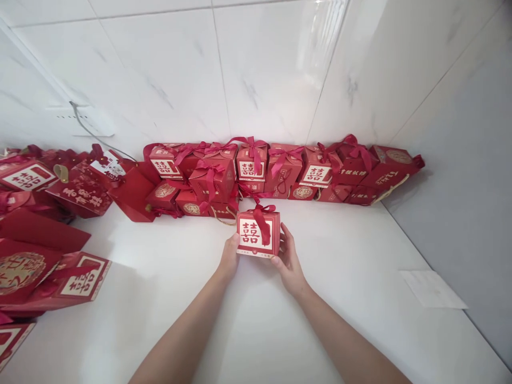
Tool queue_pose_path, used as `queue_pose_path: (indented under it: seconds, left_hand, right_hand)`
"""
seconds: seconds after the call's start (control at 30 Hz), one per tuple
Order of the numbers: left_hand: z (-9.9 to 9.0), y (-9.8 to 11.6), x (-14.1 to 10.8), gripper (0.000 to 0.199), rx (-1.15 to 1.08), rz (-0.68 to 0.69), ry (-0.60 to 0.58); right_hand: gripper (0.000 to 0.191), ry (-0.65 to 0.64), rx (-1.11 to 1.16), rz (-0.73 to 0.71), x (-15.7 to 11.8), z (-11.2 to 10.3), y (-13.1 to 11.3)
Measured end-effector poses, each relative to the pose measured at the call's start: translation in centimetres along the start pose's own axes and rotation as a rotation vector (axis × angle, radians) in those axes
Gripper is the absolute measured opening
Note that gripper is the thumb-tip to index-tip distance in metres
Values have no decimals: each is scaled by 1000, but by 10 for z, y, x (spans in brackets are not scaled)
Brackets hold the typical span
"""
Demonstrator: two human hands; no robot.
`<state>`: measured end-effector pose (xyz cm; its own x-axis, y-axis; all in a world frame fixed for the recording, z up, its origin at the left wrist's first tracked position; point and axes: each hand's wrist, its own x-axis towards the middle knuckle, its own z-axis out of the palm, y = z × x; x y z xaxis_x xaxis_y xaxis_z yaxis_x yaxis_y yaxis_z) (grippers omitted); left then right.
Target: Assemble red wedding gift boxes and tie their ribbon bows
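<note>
A red gift box (247,248) with a white label, red characters and a red ribbon bow on top is held between my two hands near the middle of the view. My left hand (230,256) grips its left side, the fingers mostly hidden behind it. My right hand (290,261) holds the right side, with the thumb at the lower front corner and the fingers around the side. Just behind the held box stands a stacked row of similar red boxes (316,162) with ribbon bows, set against the tiled wall.
More red boxes (82,277) and bags (80,189) are heaped along the left side of the white table (344,240). A white paper (432,289) lies at the right edge beside a grey wall. A cable (94,133) hangs at the back left.
</note>
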<state>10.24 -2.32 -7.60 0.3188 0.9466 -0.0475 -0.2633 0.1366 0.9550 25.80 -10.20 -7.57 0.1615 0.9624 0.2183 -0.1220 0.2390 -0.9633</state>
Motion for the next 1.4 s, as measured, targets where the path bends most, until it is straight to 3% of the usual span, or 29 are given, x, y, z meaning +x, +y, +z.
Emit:
queue_pose_path:
  seconds: [0.13,0.23,0.3,0.37,0.57,0.77,1.03,1.17,1.3,1.4]
  left_hand:
    - [0,-3,1,49,101,25,20]
    - [2,-3,1,67,22,45,-88]
    - [3,-1,0,83,-13,77,-177]
    - [4,2,0,87,-15,96,-192]
    - [6,14,-5,64,-120,-26,-147]
    - [6,14,-8,56,-183,-99,-190]
    - [1,14,-7,56,-264,-138,-242]
    - [0,13,-4,48,-262,-200,-199]
    - [2,11,-1,40,-228,-159,-126]
    - [0,12,-4,50,-322,-144,-209]
  right_hand:
    - [102,227,-170,-55,-1,-1,4]
    - [109,312,-316,-81,0,1,4]
    - [105,272,-393,-134,-2,3,2]
    - [96,198,-423,-179,-4,6,0]
    - [57,107,-145,-94,-5,7,-6]
    - [64,-32,33,-29,0,1,-8]
    - [62,-42,42,-42,0,0,-4]
    - [67,91,-166,-171,-3,2,0]
    - [66,248,-489,-317,-6,5,0]
    - [56,234,-596,-400,-6,5,-1]
